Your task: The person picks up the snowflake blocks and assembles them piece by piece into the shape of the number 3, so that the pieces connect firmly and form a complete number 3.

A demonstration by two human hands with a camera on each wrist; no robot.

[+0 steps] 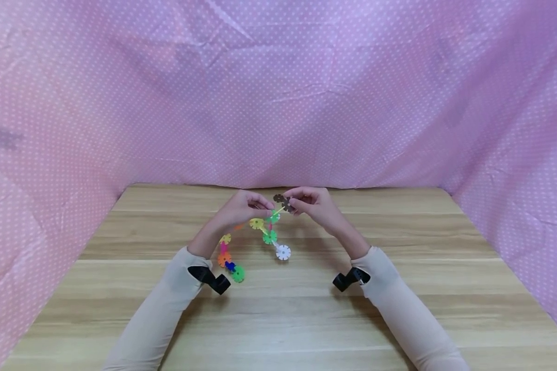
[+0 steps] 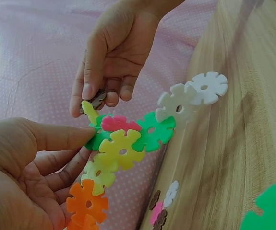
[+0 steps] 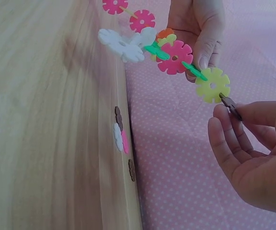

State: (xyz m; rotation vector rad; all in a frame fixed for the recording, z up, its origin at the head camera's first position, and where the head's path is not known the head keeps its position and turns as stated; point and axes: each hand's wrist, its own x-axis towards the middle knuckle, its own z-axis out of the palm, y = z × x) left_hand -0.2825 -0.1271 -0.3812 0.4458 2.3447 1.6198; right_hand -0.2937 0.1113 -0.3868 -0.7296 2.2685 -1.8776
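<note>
A chain of notched plastic flower discs hangs from my left hand, whose thumb and fingers pinch a green disc near one end. Past that green disc, a yellow disc stands at the chain's end. My right hand pinches a brown disc whose edge meets the yellow one; whether their slots are interlocked I cannot tell. One branch ends in a white disc. Another curves beneath my left wrist through an orange disc to a green end disc.
Several loose discs lie near the table's far edge, among them a white disc, a pink disc and a brown disc. The wooden table meets a pink dotted cloth behind and at both sides.
</note>
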